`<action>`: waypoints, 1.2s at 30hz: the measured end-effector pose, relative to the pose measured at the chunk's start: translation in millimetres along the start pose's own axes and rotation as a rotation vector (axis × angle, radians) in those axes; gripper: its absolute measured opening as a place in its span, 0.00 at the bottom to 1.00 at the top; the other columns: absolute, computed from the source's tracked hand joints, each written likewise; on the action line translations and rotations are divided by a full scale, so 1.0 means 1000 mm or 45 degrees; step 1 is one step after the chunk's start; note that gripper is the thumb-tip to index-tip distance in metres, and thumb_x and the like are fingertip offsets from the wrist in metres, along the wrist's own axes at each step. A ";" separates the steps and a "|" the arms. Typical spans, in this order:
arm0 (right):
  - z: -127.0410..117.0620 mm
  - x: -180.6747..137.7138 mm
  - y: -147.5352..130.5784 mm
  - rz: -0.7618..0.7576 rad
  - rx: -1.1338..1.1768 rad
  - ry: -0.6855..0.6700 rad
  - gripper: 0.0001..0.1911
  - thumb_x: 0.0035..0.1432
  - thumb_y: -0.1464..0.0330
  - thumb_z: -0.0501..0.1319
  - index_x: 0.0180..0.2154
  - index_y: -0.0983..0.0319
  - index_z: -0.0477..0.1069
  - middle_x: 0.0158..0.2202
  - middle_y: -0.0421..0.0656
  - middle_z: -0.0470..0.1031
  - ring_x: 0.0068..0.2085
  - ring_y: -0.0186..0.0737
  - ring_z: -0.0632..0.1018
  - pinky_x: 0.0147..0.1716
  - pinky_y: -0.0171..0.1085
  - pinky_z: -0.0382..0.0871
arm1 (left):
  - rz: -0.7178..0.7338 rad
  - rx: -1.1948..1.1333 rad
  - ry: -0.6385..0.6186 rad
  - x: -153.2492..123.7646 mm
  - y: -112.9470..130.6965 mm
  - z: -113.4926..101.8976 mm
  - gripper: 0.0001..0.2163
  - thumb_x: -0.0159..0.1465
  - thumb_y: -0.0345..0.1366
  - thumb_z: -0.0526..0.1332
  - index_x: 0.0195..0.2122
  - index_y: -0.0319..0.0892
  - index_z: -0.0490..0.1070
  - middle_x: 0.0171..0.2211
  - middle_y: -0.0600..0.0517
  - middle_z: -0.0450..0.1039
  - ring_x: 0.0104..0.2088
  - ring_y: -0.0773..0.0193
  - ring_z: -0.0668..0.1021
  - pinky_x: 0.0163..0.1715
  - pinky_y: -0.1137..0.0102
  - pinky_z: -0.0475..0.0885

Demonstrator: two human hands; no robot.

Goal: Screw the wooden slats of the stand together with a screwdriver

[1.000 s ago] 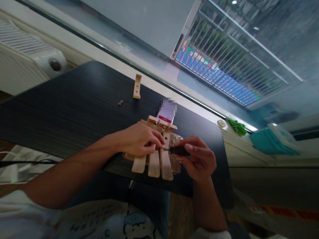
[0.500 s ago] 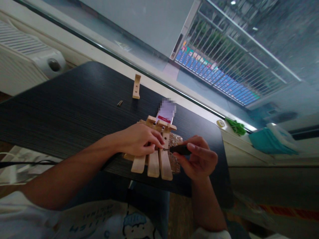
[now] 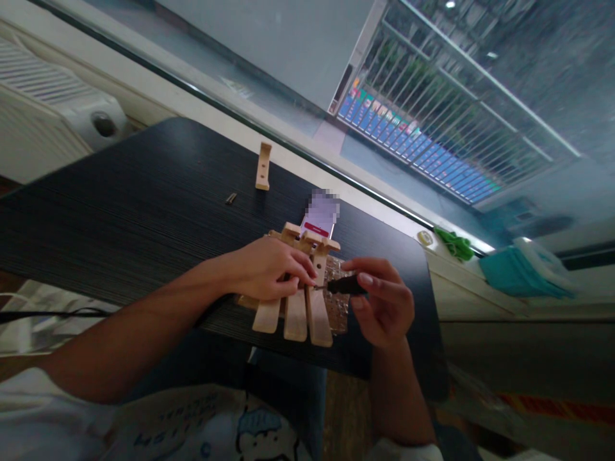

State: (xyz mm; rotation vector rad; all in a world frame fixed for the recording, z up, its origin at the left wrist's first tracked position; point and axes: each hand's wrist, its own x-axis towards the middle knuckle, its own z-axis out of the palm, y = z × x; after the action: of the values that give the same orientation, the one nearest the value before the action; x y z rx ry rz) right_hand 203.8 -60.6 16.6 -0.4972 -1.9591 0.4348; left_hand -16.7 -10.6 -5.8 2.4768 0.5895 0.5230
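Head view, left hand [image 3: 269, 272]: curled over the wooden slat frame [image 3: 307, 317], which is pressed down at the near edge of the dark surface [image 3: 120, 211].
Right hand [image 3: 384, 306]: closed on a black-handled screwdriver [image 3: 346, 285], its tip set against the frame's side.
Technique: the driver is judged best held square to the screw, with the frame pinned firm.
Writing: none legible; the red-banded label [image 3: 317, 225] is blurred.

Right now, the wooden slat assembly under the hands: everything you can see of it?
The wooden slat assembly is pale, bare-looking wood: three parallel slats pointing toward the person, joined at the far end by cross pieces with holes. It lies flat near the front edge of the dark table. The left hand lies over its middle. The right hand holds a screwdriver, tip at the rightmost slat's side.
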 end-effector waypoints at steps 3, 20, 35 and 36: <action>-0.002 -0.001 -0.001 0.099 0.074 -0.031 0.25 0.59 0.77 0.58 0.56 0.51 0.65 0.53 0.46 0.76 0.49 0.41 0.79 0.35 0.40 0.79 | 0.007 -0.004 0.007 0.000 0.000 0.000 0.17 0.57 0.24 0.58 0.42 0.45 0.81 0.48 0.56 0.79 0.43 0.64 0.81 0.43 0.74 0.70; -0.003 -0.003 0.002 0.101 0.116 0.011 0.30 0.55 0.81 0.63 0.55 0.51 0.66 0.45 0.42 0.80 0.40 0.37 0.81 0.29 0.37 0.78 | -0.019 0.018 -0.006 -0.001 -0.001 0.000 0.18 0.57 0.25 0.58 0.44 0.47 0.81 0.48 0.57 0.79 0.43 0.64 0.81 0.42 0.74 0.71; 0.000 0.001 0.003 0.025 -0.037 0.096 0.30 0.52 0.77 0.68 0.54 0.50 0.66 0.38 0.39 0.78 0.33 0.33 0.78 0.26 0.33 0.76 | -0.024 0.016 0.005 0.000 0.000 0.000 0.19 0.56 0.25 0.58 0.44 0.48 0.81 0.48 0.57 0.79 0.42 0.64 0.81 0.42 0.74 0.71; 0.000 0.001 0.003 0.015 -0.063 0.104 0.30 0.52 0.76 0.68 0.54 0.50 0.66 0.37 0.39 0.78 0.33 0.33 0.77 0.26 0.33 0.76 | -0.024 0.013 0.009 0.000 0.000 0.000 0.19 0.56 0.25 0.58 0.44 0.47 0.81 0.48 0.57 0.79 0.43 0.64 0.81 0.42 0.74 0.71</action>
State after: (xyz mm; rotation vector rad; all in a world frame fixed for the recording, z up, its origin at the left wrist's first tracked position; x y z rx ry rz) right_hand 203.4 -57.7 15.7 -0.5502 -1.8924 0.3686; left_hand -17.0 -10.5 -6.1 2.4774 0.6188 0.5225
